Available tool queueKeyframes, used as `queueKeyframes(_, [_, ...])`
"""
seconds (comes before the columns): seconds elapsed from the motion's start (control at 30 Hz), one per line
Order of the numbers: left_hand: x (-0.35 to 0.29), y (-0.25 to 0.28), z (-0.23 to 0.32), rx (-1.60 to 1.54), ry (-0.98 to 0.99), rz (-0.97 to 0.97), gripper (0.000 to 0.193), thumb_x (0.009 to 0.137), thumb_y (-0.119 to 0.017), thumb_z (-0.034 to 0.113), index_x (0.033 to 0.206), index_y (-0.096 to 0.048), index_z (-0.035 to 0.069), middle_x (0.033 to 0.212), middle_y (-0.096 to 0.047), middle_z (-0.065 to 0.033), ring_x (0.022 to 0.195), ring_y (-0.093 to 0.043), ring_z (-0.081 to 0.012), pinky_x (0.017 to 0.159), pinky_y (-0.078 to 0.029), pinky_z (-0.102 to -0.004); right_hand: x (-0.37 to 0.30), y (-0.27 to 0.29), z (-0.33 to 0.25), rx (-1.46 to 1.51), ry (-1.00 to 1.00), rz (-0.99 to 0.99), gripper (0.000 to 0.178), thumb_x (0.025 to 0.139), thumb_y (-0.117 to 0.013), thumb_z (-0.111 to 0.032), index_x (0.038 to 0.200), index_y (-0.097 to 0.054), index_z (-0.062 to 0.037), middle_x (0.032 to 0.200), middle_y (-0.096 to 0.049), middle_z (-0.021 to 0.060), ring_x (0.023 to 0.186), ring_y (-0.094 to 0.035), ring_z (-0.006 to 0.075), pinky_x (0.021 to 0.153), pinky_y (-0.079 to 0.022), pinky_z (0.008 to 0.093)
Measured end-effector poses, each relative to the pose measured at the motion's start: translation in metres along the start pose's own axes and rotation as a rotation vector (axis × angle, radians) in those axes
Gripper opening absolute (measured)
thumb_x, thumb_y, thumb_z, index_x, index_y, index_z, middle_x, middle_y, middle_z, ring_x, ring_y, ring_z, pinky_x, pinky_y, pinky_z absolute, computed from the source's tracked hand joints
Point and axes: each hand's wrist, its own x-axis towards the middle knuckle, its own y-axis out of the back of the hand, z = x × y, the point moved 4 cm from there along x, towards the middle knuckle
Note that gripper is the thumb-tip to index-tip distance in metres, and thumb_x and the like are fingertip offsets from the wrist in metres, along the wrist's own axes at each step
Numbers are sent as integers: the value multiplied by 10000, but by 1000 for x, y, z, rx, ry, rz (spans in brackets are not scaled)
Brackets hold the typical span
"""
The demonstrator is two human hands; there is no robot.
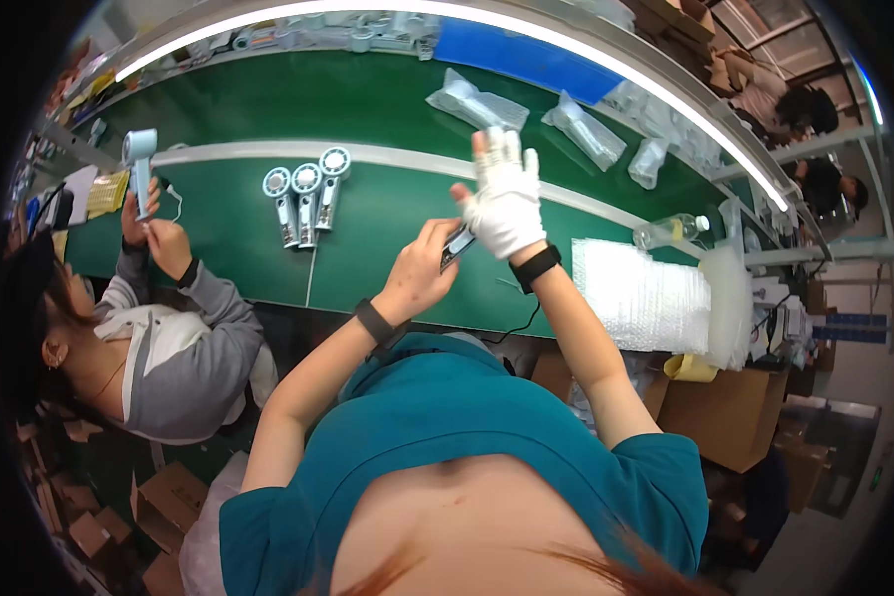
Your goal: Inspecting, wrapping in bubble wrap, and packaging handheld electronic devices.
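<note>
My left hand (pixel 419 268) is closed round what looks like a handheld fan (pixel 456 247). Only part of its slim handle shows; the rest is hidden by my hands. Just right of it my right hand (pixel 507 199), in a white glove with bare thumb and index tips, is raised with its fingers stretched out. Whether the right palm touches the fan cannot be made out. Left of my hands, three light blue handheld fans (pixel 308 179) lie side by side on the green table (pixel 238 258), with inner parts showing in their handles.
At the left a co-worker's hands (pixel 164 238) hold another light blue fan (pixel 141 164). A bubble-wrap stack (pixel 641 298) and a clear bottle (pixel 670 231) are at the right. Wrapped packages (pixel 584 131) lie at the far side before a blue bin (pixel 526 60). A cardboard box (pixel 720 417) stands below right.
</note>
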Motion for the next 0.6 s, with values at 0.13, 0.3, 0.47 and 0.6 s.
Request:
queueKeyframes(0.13, [6, -29, 42, -26, -46, -156, 435, 721, -588, 8, 1140, -471, 2, 1113, -511, -170, 935, -561, -373, 766, -487, -402, -16, 37, 26, 182, -15, -183, 507, 831, -545, -360, 1246, -481, -75, 1237, -493, 186, 1166, -447, 359, 961, -348, 420])
queueKeyframes(0.3, [30, -57, 69, 52, -172, -171, 484, 691, -601, -21, 1155, -473, 22, 1137, -505, -151, 921, -571, -357, 756, -501, -388, -95, 14, 122, 1280, -750, 125, 666, 897, -516, -393, 1402, -221, -73, 1317, -446, 150, 1023, -533, 209, 818, -437, 290])
queueKeyframes(0.47, [43, -117, 107, 16, -259, -254, 432, 754, -602, 56, 1166, -475, 32, 1178, -464, -151, 898, -572, -319, 737, -497, -366, -153, 38, 111, 1974, -994, 393, 377, 818, -636, -106, 1155, -481, -37, 1079, -583, 114, 944, -574, 176, 804, -481, 294])
queueKeyframes(0.6, [52, -165, 107, -279, -313, -305, 297, 832, -564, 115, 1111, -515, 26, 1090, -504, -143, 855, -575, -277, 704, -486, -347, -197, 59, 143, 2038, -1203, 522, 393, 883, -548, -266, 1164, -464, -4, 1012, -600, 162, 841, -611, 232, 696, -529, 328])
